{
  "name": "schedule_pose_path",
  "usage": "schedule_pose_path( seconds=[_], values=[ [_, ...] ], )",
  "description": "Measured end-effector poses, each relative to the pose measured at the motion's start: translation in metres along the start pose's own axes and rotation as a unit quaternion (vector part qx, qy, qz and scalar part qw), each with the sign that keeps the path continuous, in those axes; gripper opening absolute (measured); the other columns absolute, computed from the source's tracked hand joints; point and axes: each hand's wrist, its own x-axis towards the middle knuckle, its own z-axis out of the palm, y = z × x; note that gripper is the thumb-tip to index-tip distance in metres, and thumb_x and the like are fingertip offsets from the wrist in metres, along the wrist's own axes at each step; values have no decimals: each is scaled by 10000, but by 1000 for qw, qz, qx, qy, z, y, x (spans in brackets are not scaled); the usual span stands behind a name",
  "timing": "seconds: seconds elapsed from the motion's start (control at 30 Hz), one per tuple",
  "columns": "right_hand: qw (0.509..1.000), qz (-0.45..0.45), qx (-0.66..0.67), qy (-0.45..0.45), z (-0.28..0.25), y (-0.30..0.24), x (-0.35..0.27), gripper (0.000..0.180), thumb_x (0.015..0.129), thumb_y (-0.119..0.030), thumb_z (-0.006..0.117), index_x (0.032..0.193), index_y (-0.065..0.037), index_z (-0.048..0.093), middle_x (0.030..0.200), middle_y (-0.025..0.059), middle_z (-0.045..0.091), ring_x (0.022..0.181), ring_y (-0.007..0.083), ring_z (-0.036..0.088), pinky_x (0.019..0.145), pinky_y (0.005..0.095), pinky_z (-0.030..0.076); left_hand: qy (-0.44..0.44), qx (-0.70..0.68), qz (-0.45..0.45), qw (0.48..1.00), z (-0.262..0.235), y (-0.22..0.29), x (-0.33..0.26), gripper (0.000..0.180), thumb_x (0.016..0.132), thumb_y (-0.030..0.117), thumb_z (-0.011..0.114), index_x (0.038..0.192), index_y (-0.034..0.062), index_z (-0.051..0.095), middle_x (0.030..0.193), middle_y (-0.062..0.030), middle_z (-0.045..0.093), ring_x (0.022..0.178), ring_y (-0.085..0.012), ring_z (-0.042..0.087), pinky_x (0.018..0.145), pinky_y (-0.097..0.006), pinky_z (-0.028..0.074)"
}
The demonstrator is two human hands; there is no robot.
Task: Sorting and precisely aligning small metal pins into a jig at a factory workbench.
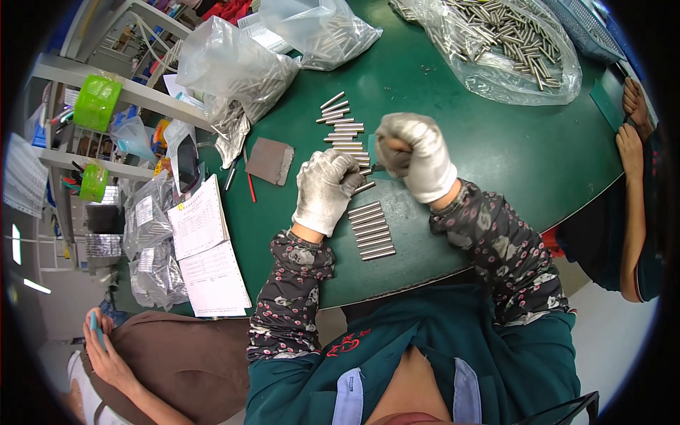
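Observation:
Both my hands wear white, soiled gloves. My left hand (324, 188) is closed, with its fingertips on a short steel pin (364, 188) that sticks out to the right. Just right of it, my right hand (418, 156) is curled into a fist, and a small dark tip shows at its left side. What the fist holds is mostly hidden. A green sheet (372, 146) lies partly under that hand. Beyond my left hand runs an uneven column of steel pins (345, 129). Closer to me, several more pins (372, 231) lie in a neat row.
A large clear bag of pins (510, 42) lies at the far right, beside a blue-grey basket (584, 28). Filled plastic bags (241, 67) stand far left. A brown square pad (270, 161), a red pen (250, 177) and papers (205, 241) lie left. Other people sit on both sides.

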Motion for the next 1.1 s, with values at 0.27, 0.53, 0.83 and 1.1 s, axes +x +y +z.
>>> schedule_pose_path(
  seconds=[0.27,0.53,0.83,1.1],
  values=[
    [997,-25,72,1,-4,-2,-2,377,843,-295,433,535,-102,335,431,-15,266,367,104,267,367,245,244,29,32,48,998,-1,6,-4,217,601,53,704,792,82,606,787,-59,573,760,-248,549,647,-353,435],
    [998,-34,49,-4,-4,2,-3,344,824,-300,440,569,-81,370,445,-21,268,382,90,255,365,241,230,28,56,44,997,0,5,-2,165,638,60,676,787,86,610,789,-53,575,753,-252,540,652,-354,434],
    [998,-10,55,14,-3,0,-4,375,849,-296,414,541,-91,350,437,-15,270,376,96,263,373,240,251,24,53,38,998,2,4,-1,175,632,55,680,787,81,603,788,-54,575,752,-251,543,652,-355,435],
    [999,-20,47,20,-3,1,-4,384,848,-305,412,534,-96,340,435,-12,269,373,99,267,378,244,261,25,47,40,998,1,4,-1,184,627,50,681,790,76,600,793,-57,581,748,-255,545,654,-354,436]
  ],
)
